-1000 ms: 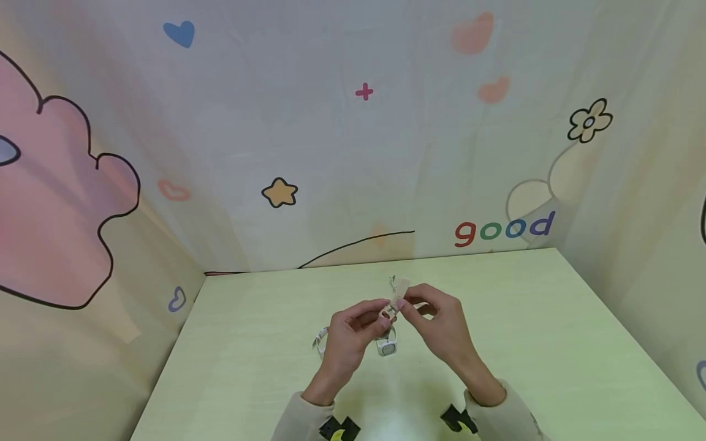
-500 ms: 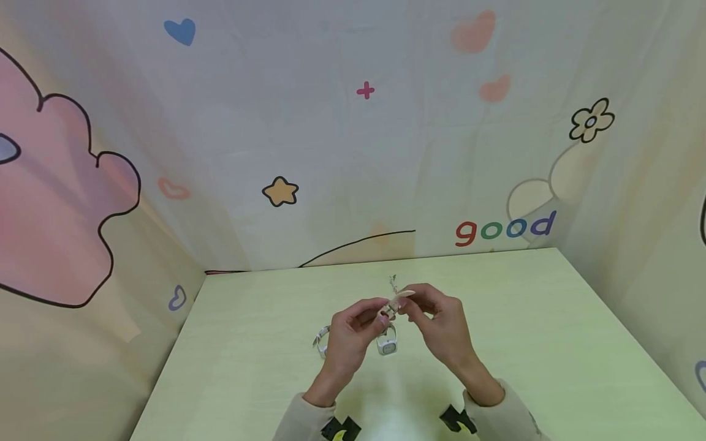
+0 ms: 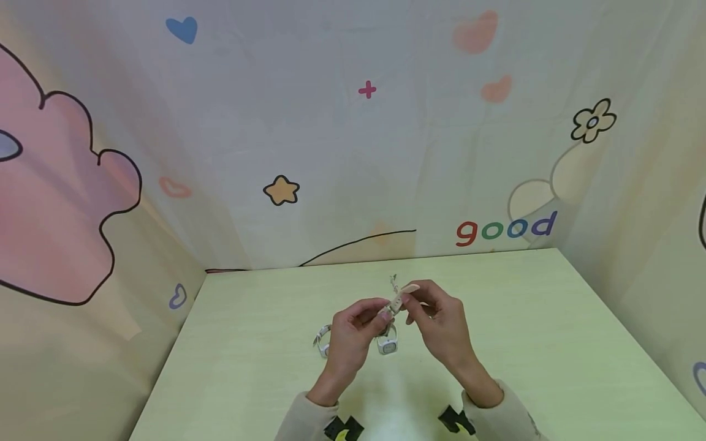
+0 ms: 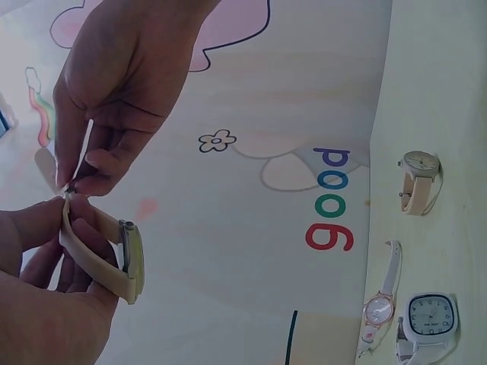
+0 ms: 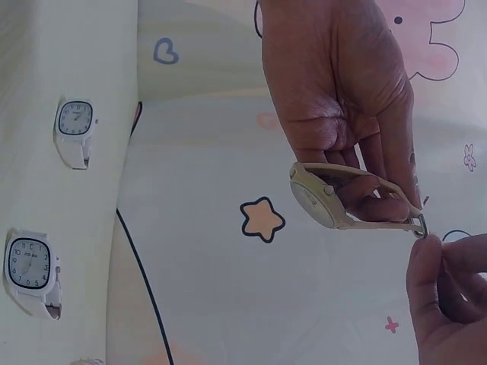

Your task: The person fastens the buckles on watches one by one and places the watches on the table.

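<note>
A cream wristwatch point(image 5: 316, 199) is held up above the table between both hands, its strap bent into a loop. My left hand point(image 3: 353, 331) has fingers inside the loop and grips the strap near the metal buckle point(image 5: 421, 224). With thumb and fingertips, my right hand point(image 3: 444, 318) pinches the strap by the buckle. The strap's pale free end point(image 3: 410, 289) sticks out up and to the right in the head view. Fingertips hide how far the strap runs through the buckle. The watch case point(image 4: 133, 262) appears edge-on in the left wrist view.
On the pale table point(image 3: 248, 380) behind the hands stand a white square watch point(image 3: 388, 347) and another white square watch point(image 3: 322, 343). A slim rose-gold watch point(image 4: 378, 309) lies farther back, and a round-faced watch point(image 4: 421, 163) stands to the right. A printed curtain point(image 3: 331, 135) encloses the table.
The strap's free end has swung from upright to slanting right and now looks narrower and straighter. My right fingertips have shifted slightly along it. The left hand stays almost in place.
</note>
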The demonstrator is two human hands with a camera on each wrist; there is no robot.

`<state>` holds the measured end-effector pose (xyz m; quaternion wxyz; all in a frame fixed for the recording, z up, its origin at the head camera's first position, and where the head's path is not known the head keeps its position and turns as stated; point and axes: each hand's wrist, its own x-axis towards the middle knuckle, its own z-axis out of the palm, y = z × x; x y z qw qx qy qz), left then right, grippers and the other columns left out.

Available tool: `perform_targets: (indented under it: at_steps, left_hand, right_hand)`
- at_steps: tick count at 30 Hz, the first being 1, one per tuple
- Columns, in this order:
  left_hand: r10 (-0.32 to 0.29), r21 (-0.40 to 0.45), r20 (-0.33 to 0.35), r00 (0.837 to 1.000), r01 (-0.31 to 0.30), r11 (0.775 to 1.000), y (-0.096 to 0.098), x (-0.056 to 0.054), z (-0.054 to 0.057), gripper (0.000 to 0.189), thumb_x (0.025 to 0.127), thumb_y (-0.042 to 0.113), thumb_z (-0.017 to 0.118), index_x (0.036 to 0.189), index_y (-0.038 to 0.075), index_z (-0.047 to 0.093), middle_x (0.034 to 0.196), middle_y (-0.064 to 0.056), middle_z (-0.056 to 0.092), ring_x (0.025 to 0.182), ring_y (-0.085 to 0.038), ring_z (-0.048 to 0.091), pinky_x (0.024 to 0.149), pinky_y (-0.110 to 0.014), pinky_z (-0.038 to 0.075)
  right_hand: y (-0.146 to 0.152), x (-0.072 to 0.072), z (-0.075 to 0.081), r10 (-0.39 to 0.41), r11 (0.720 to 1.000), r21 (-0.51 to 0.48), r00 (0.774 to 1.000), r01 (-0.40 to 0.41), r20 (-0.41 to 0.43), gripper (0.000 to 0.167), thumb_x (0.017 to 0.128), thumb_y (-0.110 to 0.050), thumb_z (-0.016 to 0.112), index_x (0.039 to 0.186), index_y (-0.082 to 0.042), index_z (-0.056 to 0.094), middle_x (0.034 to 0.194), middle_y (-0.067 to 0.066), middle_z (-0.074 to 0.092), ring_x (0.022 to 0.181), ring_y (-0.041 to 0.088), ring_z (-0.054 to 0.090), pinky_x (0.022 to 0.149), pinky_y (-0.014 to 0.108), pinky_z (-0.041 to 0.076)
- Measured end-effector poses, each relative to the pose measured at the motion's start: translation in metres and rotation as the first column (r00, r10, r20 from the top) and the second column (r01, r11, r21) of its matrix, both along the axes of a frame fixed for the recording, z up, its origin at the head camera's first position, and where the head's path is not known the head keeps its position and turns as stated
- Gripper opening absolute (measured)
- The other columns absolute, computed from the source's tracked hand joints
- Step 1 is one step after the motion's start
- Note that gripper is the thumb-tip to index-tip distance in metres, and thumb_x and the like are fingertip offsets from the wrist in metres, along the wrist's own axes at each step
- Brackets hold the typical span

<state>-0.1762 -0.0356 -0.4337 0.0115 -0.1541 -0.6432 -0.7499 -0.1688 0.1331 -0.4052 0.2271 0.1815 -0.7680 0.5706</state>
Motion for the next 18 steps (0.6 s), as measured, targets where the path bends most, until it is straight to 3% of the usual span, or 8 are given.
perform_targets:
  at_steps: [18]
  left_hand:
    - [0.08, 0.029, 0.013, 0.997, -0.08, 0.996, 0.0044, 0.0, 0.0008, 0.022, 0.088, 0.017, 0.074, 0.104, 0.004, 0.071, 0.102, -0.019, 0.072, 0.084, -0.009, 0.069, 0.075, -0.024, 0.058]
  right_hand:
    - [0.0003, 0.0008, -0.0019, 0.015, 0.999, 0.036, 0.998, -0.013, -0.054, 0.011, 0.092, -0.004, 0.066, 0.102, -0.008, 0.068, 0.088, 0.006, 0.073, 0.067, 0.01, 0.067, 0.064, 0.023, 0.058]
